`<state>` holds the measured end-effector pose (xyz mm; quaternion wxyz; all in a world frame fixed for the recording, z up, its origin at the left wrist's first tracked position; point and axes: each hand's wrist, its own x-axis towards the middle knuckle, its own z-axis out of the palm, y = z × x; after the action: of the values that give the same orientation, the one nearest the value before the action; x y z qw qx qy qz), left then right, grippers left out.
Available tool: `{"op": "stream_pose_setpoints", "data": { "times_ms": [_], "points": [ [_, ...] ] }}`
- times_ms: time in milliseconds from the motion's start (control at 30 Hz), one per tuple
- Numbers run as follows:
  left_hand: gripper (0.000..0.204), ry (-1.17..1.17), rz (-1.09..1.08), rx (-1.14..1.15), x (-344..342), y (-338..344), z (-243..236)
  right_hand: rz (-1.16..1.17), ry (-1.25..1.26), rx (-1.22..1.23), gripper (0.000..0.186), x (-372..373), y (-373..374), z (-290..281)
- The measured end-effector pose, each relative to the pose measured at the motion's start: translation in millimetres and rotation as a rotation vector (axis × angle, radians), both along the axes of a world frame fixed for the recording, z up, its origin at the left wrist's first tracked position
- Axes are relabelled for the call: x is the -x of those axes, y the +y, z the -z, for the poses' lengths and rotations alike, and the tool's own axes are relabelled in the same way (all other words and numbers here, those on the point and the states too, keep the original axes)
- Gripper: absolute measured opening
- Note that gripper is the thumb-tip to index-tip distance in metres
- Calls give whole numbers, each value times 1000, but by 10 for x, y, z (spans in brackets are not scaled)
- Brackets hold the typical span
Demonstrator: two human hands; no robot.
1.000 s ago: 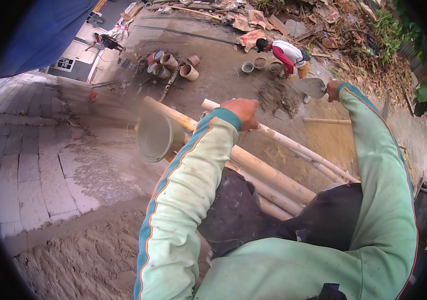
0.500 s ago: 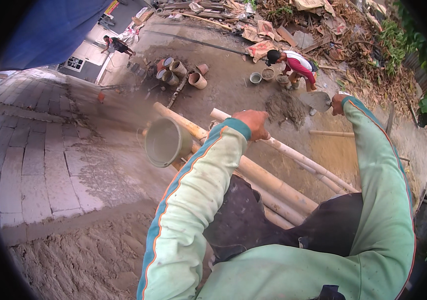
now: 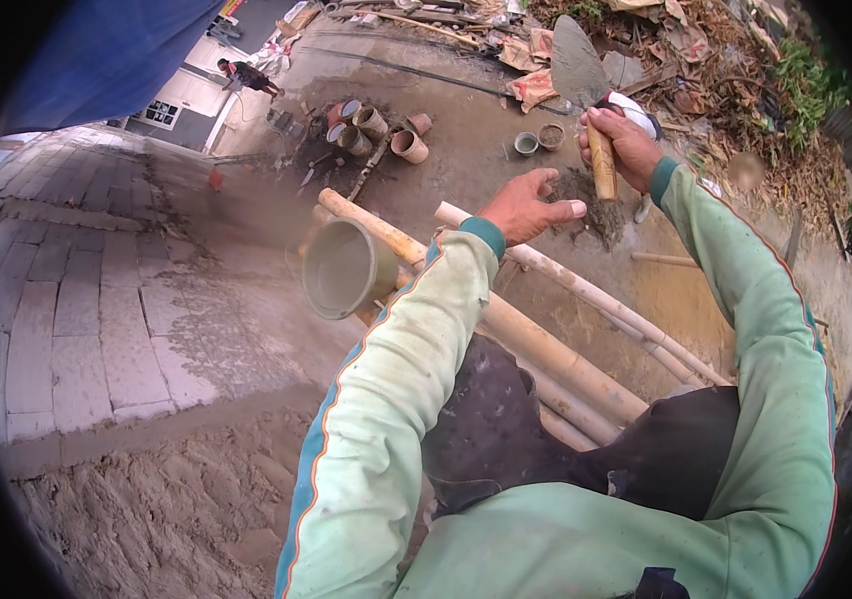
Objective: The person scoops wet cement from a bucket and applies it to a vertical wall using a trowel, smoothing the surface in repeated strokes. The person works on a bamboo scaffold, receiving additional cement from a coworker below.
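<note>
My right hand [image 3: 627, 148] grips the wooden handle of a trowel [image 3: 577, 68], its grey mortar-stained blade pointing up and away. To its left, my left hand [image 3: 532, 208] is empty, thumb and fingers spread apart. A grey bucket [image 3: 344, 268] sits tilted by the bamboo poles [image 3: 554, 357], left of my left forearm; its inside looks bare at the bottom. On the left runs the block wall [image 3: 81, 299], with wet grey mortar [image 3: 166, 499] spread rough along its lower part.
Far below, several buckets [image 3: 408, 147] stand grouped on the ground. Two small pails [image 3: 527, 144] are near a mortar heap [image 3: 590, 205]. A co-worker [image 3: 249, 77] is at the far left; another is mostly hidden behind my trowel and right hand. A blue tarp [image 3: 106, 60] hangs upper left; debris [image 3: 705, 110] lies upper right.
My right hand has swung inward to the left, turning the trowel blade upward. My left hand has opened from a closed pose. The view has shifted slightly.
</note>
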<state>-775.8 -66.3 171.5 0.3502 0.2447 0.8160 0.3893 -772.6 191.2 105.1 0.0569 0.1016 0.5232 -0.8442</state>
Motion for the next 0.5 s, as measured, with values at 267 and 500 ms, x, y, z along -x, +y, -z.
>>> {"op": "stream_pose_setpoints", "data": {
  "times_ms": [267, 500],
  "points": [
    [63, 68, -257, -373, -4, 59, 82, -19, 135, -33, 40, -68, -802, -426],
    [30, 19, -593, -702, 269, -321, -101, -220, 243, -512, 62, -86, -754, -727]
  ]
}}
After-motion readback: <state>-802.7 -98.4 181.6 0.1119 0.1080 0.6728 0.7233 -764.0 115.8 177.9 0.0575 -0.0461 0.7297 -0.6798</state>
